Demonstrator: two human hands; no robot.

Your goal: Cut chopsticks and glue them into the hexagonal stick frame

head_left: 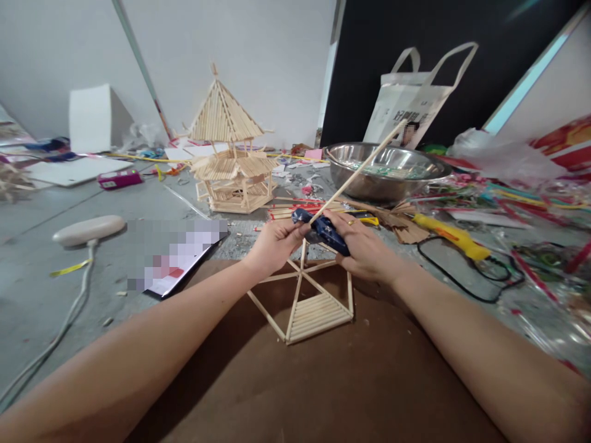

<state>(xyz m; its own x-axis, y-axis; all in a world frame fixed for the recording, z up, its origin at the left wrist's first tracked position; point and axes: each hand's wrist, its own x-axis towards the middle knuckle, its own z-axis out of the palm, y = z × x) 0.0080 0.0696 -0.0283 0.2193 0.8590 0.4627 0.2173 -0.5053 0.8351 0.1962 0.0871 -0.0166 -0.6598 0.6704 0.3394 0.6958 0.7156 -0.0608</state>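
My left hand (279,246) pinches a long thin wooden stick (357,175), which slants up to the right. My right hand (364,246) is wrapped round a dark blue hand tool (323,232). Its head meets the stick close to my left fingertips; the jaws are too hidden to make out. Below both hands, a frame of wooden sticks (295,307) lies on a brown board (277,394). Its spokes meet at a centre, and one wedge is partly filled with parallel sticks. My hands hide the frame's far side.
Behind stands a stick-built pavilion (235,166). A steel basin (388,178) and a tote bag (401,104) are at the back right. Nearby lie a yellow corded tool (452,237), a utility knife (369,219), a flat device (184,264) and a white corded object (90,231).
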